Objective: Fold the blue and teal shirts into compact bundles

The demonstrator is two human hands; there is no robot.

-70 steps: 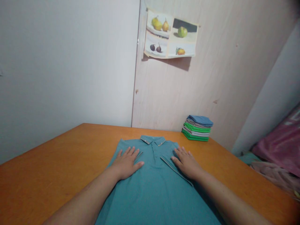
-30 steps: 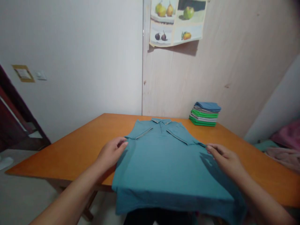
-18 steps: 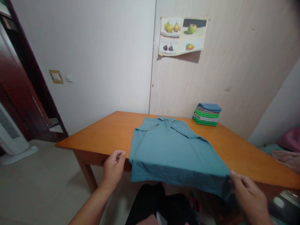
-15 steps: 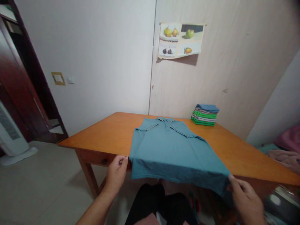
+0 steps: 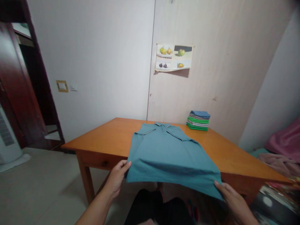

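A teal polo shirt (image 5: 168, 153) lies spread on the wooden table (image 5: 103, 137), its collar toward the wall and both short sleeves laid inward over the body. The hem hangs past the table's front edge. My left hand (image 5: 119, 175) pinches the shirt's left edge near the hem, thumb on top and fingers beneath. At the right hem corner my right hand (image 5: 231, 195) is closed on the cloth, its thumb showing on top. Between the two hands the hem is lifted and held out in a shallow sag.
A stack of folded clothes (image 5: 198, 121), blue, grey and green, stands at the table's back right. Pink bedding (image 5: 284, 143) lies beyond the right edge. Various items (image 5: 276, 203) sit low at the right. A white appliance (image 5: 9, 137) stands far left.
My left hand has taken hold of the shirt's left edge near the hem. The hem is raised and pulled flatter toward me. The camera view has tilted up slightly.
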